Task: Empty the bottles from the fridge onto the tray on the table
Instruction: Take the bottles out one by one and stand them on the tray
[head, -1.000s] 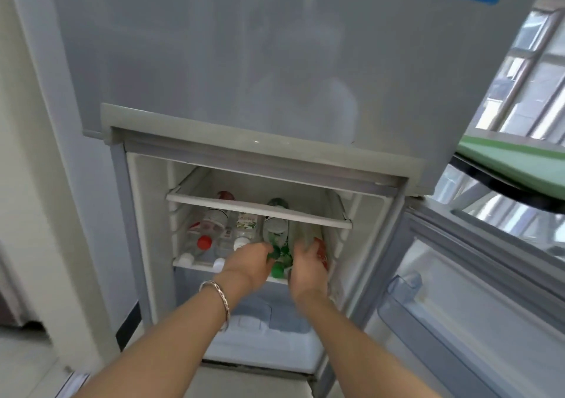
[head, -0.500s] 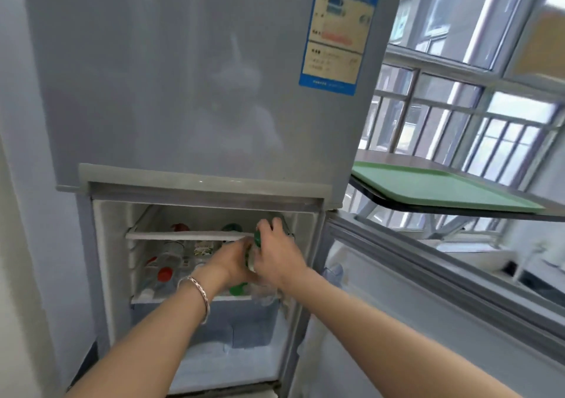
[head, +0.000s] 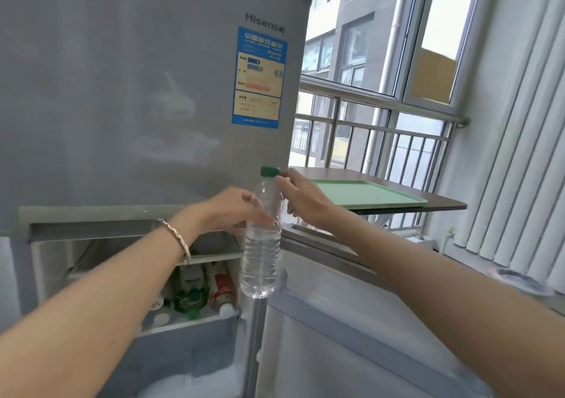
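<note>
The left forearm [head: 128, 278] hides part of the fridge shelf [head: 211, 257] at lower left. Bottles [head: 218, 287] there are blurred, labels unreadable. The sticker's [head: 260, 76] small print is illegible.

Both hands hold clear bottle [head: 261, 244] upright, center frame: right hand [head: 302, 197] near green cap, left hand [head: 232, 211] at shoulder; green tray [head: 367, 194] center-right.

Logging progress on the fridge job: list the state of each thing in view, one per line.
Water bottle: upright, capped, out of the fridge, held in both hands.
Left hand: grip closed on the bottle's body.
Right hand: grip closed at the bottle's neck.
Fridge lower door: open.
Fridge upper door: shut.
Bottles on the fridge shelf: lying down, capped.
Green tray: on the table, nothing on it.
</note>
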Demonstrator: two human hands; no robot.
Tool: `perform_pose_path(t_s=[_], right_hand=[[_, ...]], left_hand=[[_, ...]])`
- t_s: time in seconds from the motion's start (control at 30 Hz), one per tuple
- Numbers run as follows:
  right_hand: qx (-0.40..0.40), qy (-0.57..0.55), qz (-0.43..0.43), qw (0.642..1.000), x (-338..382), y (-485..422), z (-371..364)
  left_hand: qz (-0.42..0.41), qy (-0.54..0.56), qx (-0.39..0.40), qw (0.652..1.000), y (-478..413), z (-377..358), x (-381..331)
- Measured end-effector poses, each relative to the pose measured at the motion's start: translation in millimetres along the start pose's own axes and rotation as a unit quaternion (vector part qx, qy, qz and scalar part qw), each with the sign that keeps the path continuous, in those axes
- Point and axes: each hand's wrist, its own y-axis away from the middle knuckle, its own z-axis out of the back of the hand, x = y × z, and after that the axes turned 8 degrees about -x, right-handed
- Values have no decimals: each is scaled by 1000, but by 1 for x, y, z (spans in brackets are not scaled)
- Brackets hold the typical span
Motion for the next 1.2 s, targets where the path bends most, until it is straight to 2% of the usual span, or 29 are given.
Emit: perform_pose_path(t_s=[0.1,0.27,0.37,0.43,0.5,0.6,0.67,0.77,0.93,1.13,1.2], right_hand=[[-15,-25,-17,999,-14,0,31],[-52,-20,-4,998,-41,-3,56],[-97,-44,-19,994,-60,-23,69],[-124,-15,-21,992,-73,-45,79],[-140,4,-28,990,-80,-66,83],[-132,4,-46,990,-92,-99,75],[-127,-1,-55,990,-102,-123,62],[-113,-27,-78,990,-114,-151,38],[-70,-43,-97,992,-132,-177,11],[-46,-39,-111,992,-136,-174,10],[-72,-19,-116,990,-130,-164,14]], left_hand=[[-43,31,-24,998,-14,4,-41],[-113,47,-115,986,-48,-10,-113],[-146,34,-167,974,-74,-23,-139],[-151,48,-190,969,-95,-34,-144],[-129,91,-180,971,-111,-45,-141],[-30,176,-102,979,-138,-60,-126],[-1,171,-82,982,-155,-71,-112],[4,167,-94,981,-174,-80,-93],[65,148,-117,980,-199,-88,-71],[55,132,-132,981,-201,-97,-66],[48,120,-125,984,-191,-99,-70]])
